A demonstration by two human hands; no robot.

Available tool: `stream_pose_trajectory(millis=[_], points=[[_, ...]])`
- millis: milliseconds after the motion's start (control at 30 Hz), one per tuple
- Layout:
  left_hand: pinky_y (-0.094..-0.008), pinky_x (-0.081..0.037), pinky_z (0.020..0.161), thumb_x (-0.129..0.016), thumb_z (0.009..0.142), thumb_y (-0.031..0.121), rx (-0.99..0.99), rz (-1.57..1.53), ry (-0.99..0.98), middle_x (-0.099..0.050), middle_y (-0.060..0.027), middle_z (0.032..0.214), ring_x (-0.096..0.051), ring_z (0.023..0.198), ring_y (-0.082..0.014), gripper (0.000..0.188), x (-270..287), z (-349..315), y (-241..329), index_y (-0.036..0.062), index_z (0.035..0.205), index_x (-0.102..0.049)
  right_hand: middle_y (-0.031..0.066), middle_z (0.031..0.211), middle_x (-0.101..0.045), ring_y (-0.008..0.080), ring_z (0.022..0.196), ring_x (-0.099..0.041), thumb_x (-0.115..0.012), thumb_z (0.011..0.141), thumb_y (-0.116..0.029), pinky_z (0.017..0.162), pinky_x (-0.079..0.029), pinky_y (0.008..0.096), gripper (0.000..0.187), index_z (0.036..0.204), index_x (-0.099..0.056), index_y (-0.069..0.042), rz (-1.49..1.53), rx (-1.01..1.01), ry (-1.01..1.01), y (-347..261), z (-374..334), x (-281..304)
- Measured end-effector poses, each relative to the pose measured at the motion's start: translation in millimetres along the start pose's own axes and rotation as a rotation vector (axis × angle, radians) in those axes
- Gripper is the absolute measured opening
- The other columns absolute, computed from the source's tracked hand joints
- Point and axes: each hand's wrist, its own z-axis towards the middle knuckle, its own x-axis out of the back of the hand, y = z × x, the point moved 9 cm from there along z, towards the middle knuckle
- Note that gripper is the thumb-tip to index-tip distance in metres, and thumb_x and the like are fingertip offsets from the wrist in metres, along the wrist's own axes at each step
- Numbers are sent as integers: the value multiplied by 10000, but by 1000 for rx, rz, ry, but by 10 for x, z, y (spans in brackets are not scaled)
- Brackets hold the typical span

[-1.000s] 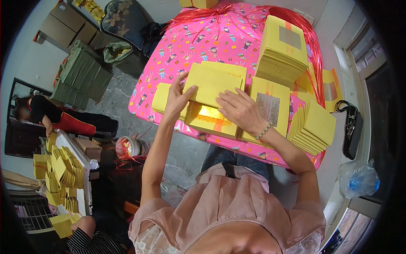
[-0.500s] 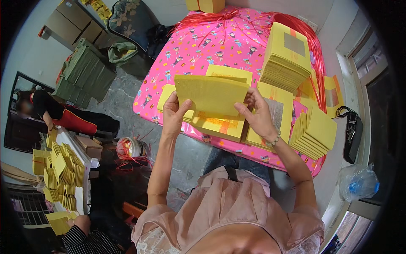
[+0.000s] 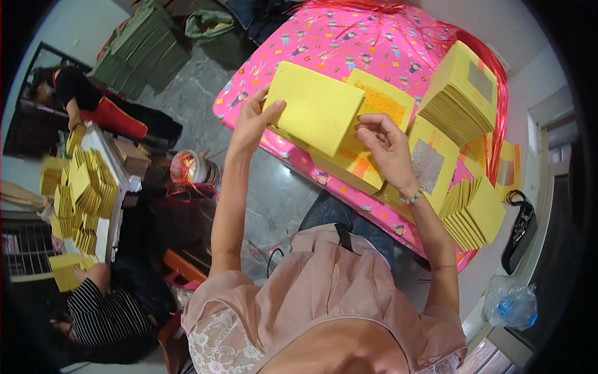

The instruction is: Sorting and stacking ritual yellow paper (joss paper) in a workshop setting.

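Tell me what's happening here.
The person's left hand grips a rectangular yellow paper bundle at its left edge. The right hand, curled, holds nothing visible near the bundle's right edge, over an orange-marked yellow paper stack. That stack and a tall yellow paper stack stand on a pink patterned table cover.

matt paper (image 3: 314, 103), glossy tablecloth (image 3: 311, 53)

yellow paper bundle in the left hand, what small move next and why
Probably steady the yellow paper bundle with the right hand: the left hand grips only its left side, and the right sits curled beside its right edge.
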Motion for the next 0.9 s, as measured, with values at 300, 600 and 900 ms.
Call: stream_pose_trajectory(millis=[300,600,900], points=[[-249,-503,751,-722,886,227,86,373,115,-683,-53,1089,-642,919,-113,514,954,231,-353,-6,1318,-569,85,1036,-670,143,943,-650,-619,950,-65,844,-523,285,185,1117,-628,16,-389,63,97,50,-86,251],[-331,-500,916,-722,853,206,-29,439,122,-694,-123,1099,-655,1028,-203,494,778,431,-708,-31,1268,-598,82,1020,-615,159,943,-635,-617,938,-29,855,-517,283,167,1100,-625,9,-461,87,83,108,-142,240],[-380,-514,909,-743,833,252,8,820,174,-695,-176,1129,-675,1041,-267,547,780,439,-838,25,1307,-591,98,1075,-598,177,965,-615,-614,939,-20,856,-514,295,153,1091,-626,0,-589,178,66,16,-168,131]])
